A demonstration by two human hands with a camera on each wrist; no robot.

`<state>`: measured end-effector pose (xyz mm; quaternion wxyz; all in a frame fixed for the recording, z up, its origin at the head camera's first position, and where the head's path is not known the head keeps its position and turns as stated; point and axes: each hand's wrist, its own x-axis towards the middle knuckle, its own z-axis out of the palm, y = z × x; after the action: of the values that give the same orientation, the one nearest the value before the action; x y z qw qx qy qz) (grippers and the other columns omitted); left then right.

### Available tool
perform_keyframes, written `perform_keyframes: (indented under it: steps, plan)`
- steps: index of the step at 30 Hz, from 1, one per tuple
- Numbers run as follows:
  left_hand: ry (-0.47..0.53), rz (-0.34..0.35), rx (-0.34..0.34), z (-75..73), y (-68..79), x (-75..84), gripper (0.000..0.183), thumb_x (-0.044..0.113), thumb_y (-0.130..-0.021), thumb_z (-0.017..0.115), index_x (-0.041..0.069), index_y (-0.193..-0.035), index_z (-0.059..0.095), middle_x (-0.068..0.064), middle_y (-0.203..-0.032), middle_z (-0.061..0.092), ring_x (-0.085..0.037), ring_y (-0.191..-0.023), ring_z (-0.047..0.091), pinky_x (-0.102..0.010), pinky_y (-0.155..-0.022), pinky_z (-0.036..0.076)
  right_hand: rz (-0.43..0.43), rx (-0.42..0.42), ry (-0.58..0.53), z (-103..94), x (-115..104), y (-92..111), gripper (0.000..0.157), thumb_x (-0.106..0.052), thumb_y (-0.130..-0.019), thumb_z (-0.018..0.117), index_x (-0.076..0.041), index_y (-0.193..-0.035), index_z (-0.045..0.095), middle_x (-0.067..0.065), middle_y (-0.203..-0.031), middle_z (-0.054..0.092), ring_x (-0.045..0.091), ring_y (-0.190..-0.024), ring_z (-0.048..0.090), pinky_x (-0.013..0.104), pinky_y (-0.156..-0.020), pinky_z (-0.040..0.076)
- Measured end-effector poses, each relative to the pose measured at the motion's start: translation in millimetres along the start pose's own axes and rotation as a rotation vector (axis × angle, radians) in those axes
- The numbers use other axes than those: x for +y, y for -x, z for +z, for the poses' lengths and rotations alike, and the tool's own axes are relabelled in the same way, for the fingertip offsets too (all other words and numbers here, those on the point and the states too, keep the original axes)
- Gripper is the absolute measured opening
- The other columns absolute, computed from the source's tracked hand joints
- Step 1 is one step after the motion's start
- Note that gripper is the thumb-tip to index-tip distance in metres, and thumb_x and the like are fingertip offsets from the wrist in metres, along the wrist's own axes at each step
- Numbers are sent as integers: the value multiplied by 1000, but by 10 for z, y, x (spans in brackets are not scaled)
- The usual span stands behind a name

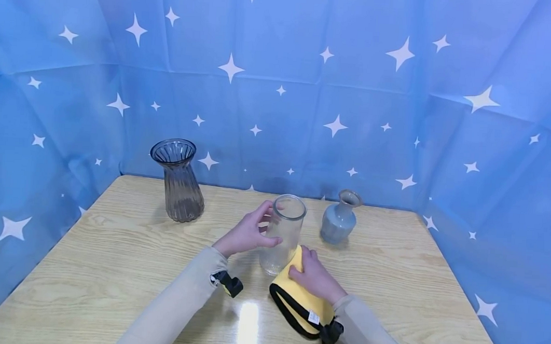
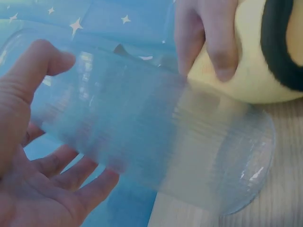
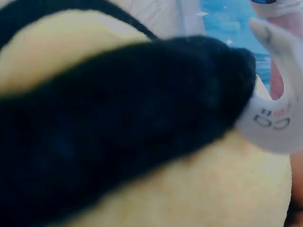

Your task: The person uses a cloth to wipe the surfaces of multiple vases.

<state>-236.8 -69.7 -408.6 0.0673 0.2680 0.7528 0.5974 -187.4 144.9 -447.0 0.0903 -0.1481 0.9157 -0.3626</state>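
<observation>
A clear ribbed glass vase (image 1: 283, 235) is at the middle of the table, tilted slightly. My left hand (image 1: 249, 232) grips its upper part from the left, and the left wrist view shows the thumb (image 2: 59, 61) on one side and the other fingers on the opposite side. With my right hand (image 1: 318, 275) I hold a folded yellow cloth (image 1: 297, 298) with black edging against the vase's lower right side. The right wrist view is mostly filled by this cloth (image 3: 213, 189) and its white tag (image 3: 270, 123); the right fingers are largely hidden there.
Behind and to the left stands a dark grey fluted vase (image 1: 181, 188) with a flared rim. A small blue-grey vase (image 1: 339, 222) is right of the clear one. Blue curtains (image 1: 278, 115) with white stars surround the wooden table (image 1: 111, 267).
</observation>
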Motion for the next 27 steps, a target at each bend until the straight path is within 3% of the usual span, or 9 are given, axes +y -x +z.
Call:
perform_keyframes:
  steps: [5,8,10,14,17,20,22,27]
  plan:
    - [-23,-16,8,24,53,120,64,4,-82,71,11,-137,39,-15,-124,48,-34,-124,46,-50,-104,38,14,-13,2,-4,46,-40,59,-19,-92,59,10,-139,37,22,-114,46,30,-97,51,48,-88,46]
    - [-48,-41,60,80,75,161,72,6,-81,72,10,-143,36,-16,-130,46,-36,-125,44,-53,-104,37,23,0,-23,-39,84,-33,58,-21,-92,61,6,-140,42,24,-122,49,35,-107,52,51,-93,44]
    - [-102,-55,152,162,72,111,80,12,-78,77,13,-146,33,-14,-131,45,-34,-124,45,-53,-100,40,36,18,-26,-71,97,-16,59,-23,-92,62,6,-140,42,25,-127,49,38,-114,50,54,-97,42]
    - [-208,-101,375,396,115,199,96,23,-69,87,11,-146,32,-15,-130,44,-31,-116,48,-48,-92,46,32,67,-9,-154,86,6,60,-22,-91,64,6,-139,43,24,-124,50,37,-110,52,54,-95,43]
    - [-265,-103,466,512,126,214,97,25,-65,89,7,-143,33,-15,-125,44,-29,-110,50,-45,-89,47,11,105,-2,-232,53,13,62,-21,-91,64,10,-139,41,27,-126,49,41,-113,51,55,-97,42]
    - [-310,-88,494,551,129,194,93,22,-66,89,6,-140,35,-14,-122,45,-28,-108,51,-44,-87,48,-1,134,5,-304,34,30,63,-20,-91,64,11,-140,39,29,-130,46,42,-116,49,55,-98,41]
    - [-336,-68,493,542,126,174,89,20,-67,88,6,-138,37,-13,-121,47,-28,-108,52,-44,-85,49,-9,146,-8,-338,25,33,62,-20,-90,65,9,-140,40,27,-129,47,39,-110,52,51,-92,45]
    - [-361,-32,438,464,108,157,84,17,-68,87,5,-136,41,-13,-118,50,-28,-106,52,-43,-84,49,-60,143,-65,-323,19,-26,57,-19,-91,66,3,-139,46,19,-122,52,24,-92,53,37,-77,48]
